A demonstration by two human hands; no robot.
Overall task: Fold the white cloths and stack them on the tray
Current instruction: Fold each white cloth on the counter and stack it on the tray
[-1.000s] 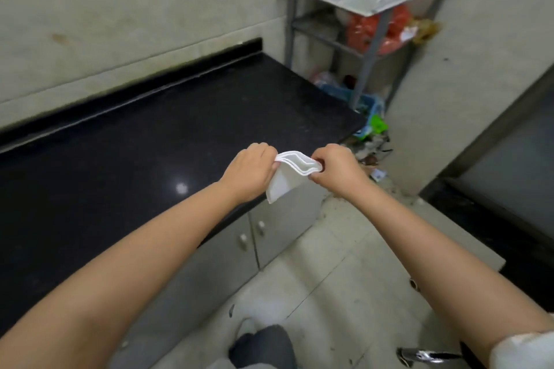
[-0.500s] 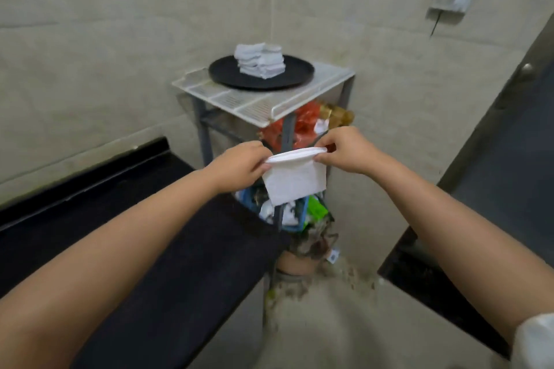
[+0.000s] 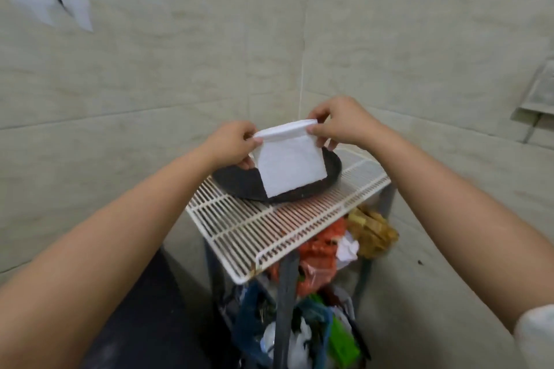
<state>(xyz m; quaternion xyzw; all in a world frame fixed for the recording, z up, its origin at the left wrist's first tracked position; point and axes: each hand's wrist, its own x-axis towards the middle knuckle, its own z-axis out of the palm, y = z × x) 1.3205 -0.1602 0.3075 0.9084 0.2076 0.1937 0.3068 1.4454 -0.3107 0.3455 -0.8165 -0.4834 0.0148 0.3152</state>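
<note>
A folded white cloth (image 3: 289,162) hangs between both hands, directly above the round black tray (image 3: 236,184). My left hand (image 3: 232,144) pinches its upper left corner and my right hand (image 3: 341,121) pinches its upper right corner. The cloth hides the middle of the tray, so the stack of folded cloths on it is out of sight. The tray rests on a white slatted rack top (image 3: 269,231) in the corner of the room.
Below the rack top sit orange and yellow bags (image 3: 323,252) and a heap of mixed litter (image 3: 302,335) on lower shelves. A grey rack leg (image 3: 284,302) stands at the front. The black counter's end (image 3: 144,323) lies lower left. Tiled walls close in behind.
I have turned from the black counter to the rack and come close. Both hands carried the cloth up and forward until it hangs over the tray, now covering the stack.
</note>
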